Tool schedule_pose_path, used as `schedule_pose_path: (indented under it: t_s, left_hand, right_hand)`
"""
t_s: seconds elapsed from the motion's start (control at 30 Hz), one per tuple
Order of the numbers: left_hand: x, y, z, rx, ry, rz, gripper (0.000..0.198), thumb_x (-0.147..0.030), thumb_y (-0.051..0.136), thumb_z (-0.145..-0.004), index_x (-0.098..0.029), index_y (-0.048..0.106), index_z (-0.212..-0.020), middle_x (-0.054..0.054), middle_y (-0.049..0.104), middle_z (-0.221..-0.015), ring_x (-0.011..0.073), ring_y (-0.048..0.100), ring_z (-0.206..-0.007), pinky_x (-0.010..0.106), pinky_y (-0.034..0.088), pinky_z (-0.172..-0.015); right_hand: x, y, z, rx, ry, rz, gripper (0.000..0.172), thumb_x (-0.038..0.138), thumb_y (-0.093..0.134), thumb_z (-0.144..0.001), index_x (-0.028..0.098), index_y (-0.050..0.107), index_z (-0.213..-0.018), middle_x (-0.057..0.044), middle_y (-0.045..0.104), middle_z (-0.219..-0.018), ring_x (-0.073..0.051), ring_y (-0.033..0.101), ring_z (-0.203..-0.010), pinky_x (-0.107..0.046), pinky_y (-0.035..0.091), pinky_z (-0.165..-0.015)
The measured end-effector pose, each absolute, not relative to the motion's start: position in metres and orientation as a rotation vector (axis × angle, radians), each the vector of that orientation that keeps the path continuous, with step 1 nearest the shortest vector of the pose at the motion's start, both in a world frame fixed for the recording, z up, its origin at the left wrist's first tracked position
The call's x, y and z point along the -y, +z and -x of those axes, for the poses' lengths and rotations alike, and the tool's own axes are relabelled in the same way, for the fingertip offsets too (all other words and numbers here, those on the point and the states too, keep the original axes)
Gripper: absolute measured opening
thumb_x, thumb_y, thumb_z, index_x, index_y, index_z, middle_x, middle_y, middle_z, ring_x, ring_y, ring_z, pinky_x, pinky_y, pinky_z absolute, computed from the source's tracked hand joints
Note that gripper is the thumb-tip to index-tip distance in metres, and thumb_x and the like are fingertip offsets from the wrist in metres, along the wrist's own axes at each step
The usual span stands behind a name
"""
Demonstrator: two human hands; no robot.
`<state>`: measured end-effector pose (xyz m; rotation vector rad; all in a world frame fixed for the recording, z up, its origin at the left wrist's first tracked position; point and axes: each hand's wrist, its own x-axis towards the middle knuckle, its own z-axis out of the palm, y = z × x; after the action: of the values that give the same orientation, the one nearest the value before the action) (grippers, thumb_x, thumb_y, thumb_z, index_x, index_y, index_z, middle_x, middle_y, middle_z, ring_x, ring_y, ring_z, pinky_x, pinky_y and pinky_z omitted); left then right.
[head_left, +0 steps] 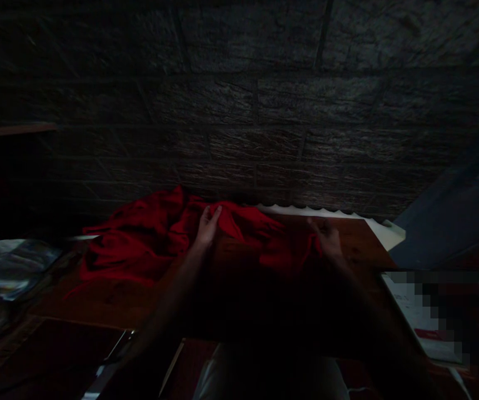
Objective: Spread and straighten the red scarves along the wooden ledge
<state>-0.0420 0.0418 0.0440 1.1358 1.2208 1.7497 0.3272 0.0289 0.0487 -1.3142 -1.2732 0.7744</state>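
Observation:
Bunched red cloth lies along the back of a brown wooden table, heaped at the left and running toward the right. My left hand grips it near the middle; folds spread out from beside the thumb, though dim light hides the fingertips. Over the table's right part, my right hand has one finger pointing left. The edge of a flatter red cloth part rises into this hand, which appears closed on it. Shadow hides whether both parts are one piece.
Behind the wooden table stands a dark block wall, with a white scalloped strip at its foot. Clear plastic packaging lies at the left. A white printed sheet or box, partly blurred out, is at the right.

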Motion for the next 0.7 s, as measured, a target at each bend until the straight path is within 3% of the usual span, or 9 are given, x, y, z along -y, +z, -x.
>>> schedule_pose_path:
  t_s: [0.1, 0.2, 0.33, 0.47, 0.57, 0.7]
  left_hand:
    - [-0.037, 0.016, 0.036, -1.548, 1.680, -1.392, 0.060, -0.051, 0.071, -0.083, -0.014, 0.055, -0.127, 0.019, 0.063, -0.131, 0.0299, 0.059, -0.127, 0.047, 0.042, -0.115]
    - [-0.020, 0.017, 0.020, -1.803, 1.745, -1.735, 0.064, -0.047, 0.065, -0.090, -0.013, 0.047, -0.141, 0.021, 0.052, -0.146, 0.0315, 0.045, -0.141, 0.050, 0.032, -0.122]
    - [0.009, 0.030, -0.023, -1.475, 1.234, -2.268, 0.058, -0.050, 0.067, -0.089, -0.019, 0.056, -0.137, 0.012, 0.068, -0.127, 0.0269, 0.063, -0.121, 0.042, 0.048, -0.109]
    - [0.024, 0.028, -0.052, -1.422, 0.813, -2.325, 0.033, -0.037, 0.068, -0.087, -0.025, 0.069, -0.118, 0.006, 0.072, -0.122, 0.0263, 0.067, -0.112, 0.040, 0.052, -0.102]
    - [0.017, 0.026, -0.044, -1.499, 0.961, -2.186, 0.020, -0.025, 0.060, -0.089, -0.024, 0.069, -0.108, 0.004, 0.074, -0.110, 0.0229, 0.069, -0.103, 0.038, 0.052, -0.099]
    - [-0.008, 0.027, -0.007, -1.530, 1.777, -1.520, 0.014, -0.025, 0.062, -0.088, -0.021, 0.063, -0.101, 0.004, 0.067, -0.100, 0.0189, 0.064, -0.098, 0.032, 0.050, -0.095]
  right_hand:
    - [-0.020, 0.030, -0.317, 1.756, 0.973, 1.304, 0.058, 0.059, 0.080, -0.071, 0.021, 0.072, -0.114, -0.008, 0.075, -0.107, -0.026, 0.071, -0.097, -0.040, 0.058, -0.090]
    - [-0.018, 0.027, -0.313, 2.042, 1.061, 1.213, 0.048, 0.050, 0.074, -0.081, 0.023, 0.073, -0.120, -0.008, 0.073, -0.122, -0.027, 0.069, -0.108, -0.042, 0.055, -0.100]
    - [-0.019, 0.028, -0.311, 1.987, 1.045, 1.189, 0.035, 0.047, 0.063, -0.087, 0.020, 0.078, -0.105, -0.008, 0.076, -0.111, -0.026, 0.072, -0.100, -0.042, 0.056, -0.095]
    - [-0.021, 0.030, -0.309, 1.671, 0.856, 1.222, 0.043, 0.058, 0.064, -0.085, 0.018, 0.078, -0.095, -0.009, 0.077, -0.103, -0.025, 0.071, -0.098, -0.040, 0.056, -0.095]
    - [-0.026, 0.034, -0.317, 1.357, 0.749, 1.226, 0.046, 0.059, 0.070, -0.080, 0.015, 0.078, -0.092, -0.009, 0.077, -0.097, -0.022, 0.070, -0.092, -0.037, 0.056, -0.091]
    - [-0.037, 0.043, -0.341, 0.845, 0.680, 1.062, 0.033, 0.045, 0.077, -0.077, 0.016, 0.074, -0.092, -0.002, 0.073, -0.086, -0.013, 0.065, -0.080, -0.027, 0.054, -0.080]
